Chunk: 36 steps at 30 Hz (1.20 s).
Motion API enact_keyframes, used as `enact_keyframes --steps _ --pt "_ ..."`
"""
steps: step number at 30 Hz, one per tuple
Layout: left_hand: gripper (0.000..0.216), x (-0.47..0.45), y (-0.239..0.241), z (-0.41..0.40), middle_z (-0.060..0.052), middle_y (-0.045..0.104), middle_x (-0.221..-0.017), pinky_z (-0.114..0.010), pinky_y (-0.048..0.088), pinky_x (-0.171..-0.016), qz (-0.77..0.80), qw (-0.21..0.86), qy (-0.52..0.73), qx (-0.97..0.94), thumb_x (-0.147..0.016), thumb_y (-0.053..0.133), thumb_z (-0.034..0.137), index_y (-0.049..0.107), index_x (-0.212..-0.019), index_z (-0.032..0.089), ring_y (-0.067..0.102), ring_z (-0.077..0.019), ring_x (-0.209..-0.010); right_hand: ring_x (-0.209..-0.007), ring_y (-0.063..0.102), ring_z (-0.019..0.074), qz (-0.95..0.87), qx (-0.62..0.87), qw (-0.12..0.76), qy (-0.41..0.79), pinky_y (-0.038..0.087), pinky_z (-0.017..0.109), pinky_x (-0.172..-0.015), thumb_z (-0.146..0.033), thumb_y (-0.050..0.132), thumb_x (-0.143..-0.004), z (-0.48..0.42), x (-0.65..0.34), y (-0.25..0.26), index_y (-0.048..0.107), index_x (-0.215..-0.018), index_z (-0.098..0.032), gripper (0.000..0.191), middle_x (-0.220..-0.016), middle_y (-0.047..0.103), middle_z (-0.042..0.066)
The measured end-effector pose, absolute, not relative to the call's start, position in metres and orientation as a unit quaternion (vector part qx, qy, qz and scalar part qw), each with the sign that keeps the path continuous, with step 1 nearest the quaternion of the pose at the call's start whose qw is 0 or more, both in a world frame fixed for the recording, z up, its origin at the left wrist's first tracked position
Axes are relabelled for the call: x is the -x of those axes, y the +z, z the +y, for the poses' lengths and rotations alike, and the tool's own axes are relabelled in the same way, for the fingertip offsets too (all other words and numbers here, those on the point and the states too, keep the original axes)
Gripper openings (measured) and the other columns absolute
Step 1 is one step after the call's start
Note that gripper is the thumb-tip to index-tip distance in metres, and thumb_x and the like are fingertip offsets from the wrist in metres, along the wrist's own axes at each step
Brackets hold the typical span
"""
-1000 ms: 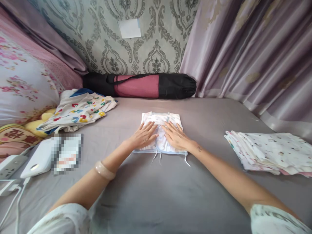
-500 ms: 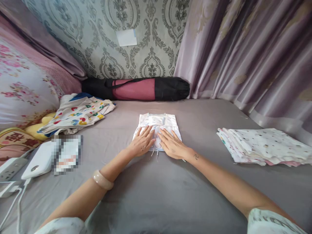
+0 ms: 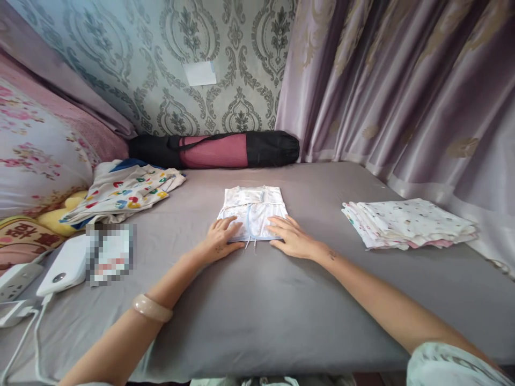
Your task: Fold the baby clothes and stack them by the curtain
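Observation:
A small white baby garment (image 3: pixel 253 212) with light-blue trim lies folded on the grey bed sheet in the middle, two thin ties hanging from its near edge. My left hand (image 3: pixel 220 238) is at its near left corner, fingers resting on the cloth and the thumb apart along the near edge. At the near right corner, my right hand (image 3: pixel 295 238) touches the cloth in the same way, fingers spread and thumb out. Both hands are open. The fingertips lie on top of the fabric; whether the thumbs reach under its edge is unclear.
A stack of folded printed cloths (image 3: pixel 414 222) lies to the right. At the left are a crumpled patterned garment (image 3: pixel 132 190), a white power bank (image 3: pixel 68 265) with a cable and a power strip (image 3: pixel 20 279). A black and pink rolled bag (image 3: pixel 213 150) lies along the wall.
Both hands have slid apart and toward me, from flat on the garment's middle to its near corners. More of its front now shows. The view has shifted slightly.

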<state>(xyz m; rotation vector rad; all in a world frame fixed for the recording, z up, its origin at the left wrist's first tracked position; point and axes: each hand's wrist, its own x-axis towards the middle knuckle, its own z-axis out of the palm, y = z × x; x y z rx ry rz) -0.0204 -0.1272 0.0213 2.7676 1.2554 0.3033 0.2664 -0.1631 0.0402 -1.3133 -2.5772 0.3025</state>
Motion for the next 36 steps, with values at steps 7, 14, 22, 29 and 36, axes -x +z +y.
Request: enact_keyframes --steps 7,14,22,29,36 --pt "0.037 0.059 0.025 -0.133 -0.008 0.062 -0.113 -0.038 0.042 -0.086 0.413 0.032 0.111 -0.903 -0.095 0.038 0.048 0.064 -0.109 0.025 0.056 -0.0236 -0.104 -0.107 0.055 0.0211 -0.866 0.472 0.149 0.079 0.043 0.036 -0.094 -0.03 0.051 -0.092 -0.179 -0.306 0.033 0.066 -0.112 -0.022 0.026 -0.116 0.06 0.009" --pt "0.03 0.053 0.038 -0.142 -0.008 0.066 -0.104 -0.034 0.042 -0.089 0.363 0.011 0.068 -0.929 -0.095 0.035 0.024 0.064 -0.106 0.023 0.06 -0.0202 -0.099 -0.101 0.055 0.0209 -0.879 0.456 0.129 0.05 0.044 0.032 -0.09 -0.022 0.042 -0.096 -0.177 -0.299 0.031 0.066 -0.106 -0.019 0.027 -0.111 0.06 0.009" --pt "0.039 0.058 0.031 -0.14 -0.008 0.061 -0.122 -0.035 0.044 -0.094 0.384 0.018 0.075 -0.92 -0.088 0.034 0.011 0.058 -0.116 0.022 0.057 -0.0204 -0.112 -0.091 0.054 0.0214 -0.882 0.469 0.021 -0.038 0.045 0.03 -0.075 0.005 0.035 -0.081 -0.188 -0.287 0.043 0.061 -0.102 -0.019 0.042 -0.104 0.061 0.01" --pt "0.034 0.062 0.026 -0.131 -0.008 0.066 -0.116 -0.031 0.046 -0.092 0.401 0.088 0.156 -0.898 -0.097 0.033 0.033 0.06 -0.112 0.021 0.061 -0.0198 -0.106 -0.098 0.058 0.0191 -0.863 0.466 0.164 0.107 0.045 0.029 -0.086 -0.011 0.038 -0.09 -0.173 -0.299 0.035 0.064 -0.103 -0.019 0.03 -0.106 0.064 0.009" --pt "0.034 0.051 0.036 -0.119 -0.004 0.072 -0.091 -0.027 0.048 -0.068 0.495 0.145 0.216 -0.829 -0.093 0.039 0.039 0.062 -0.111 0.021 0.064 -0.016 -0.068 -0.077 0.063 0.016 -0.795 0.526 0.27 0.134 0.047 0.027 -0.072 -0.014 0.043 -0.086 -0.152 -0.296 0.034 0.064 -0.104 -0.019 0.029 -0.095 0.066 0.006"
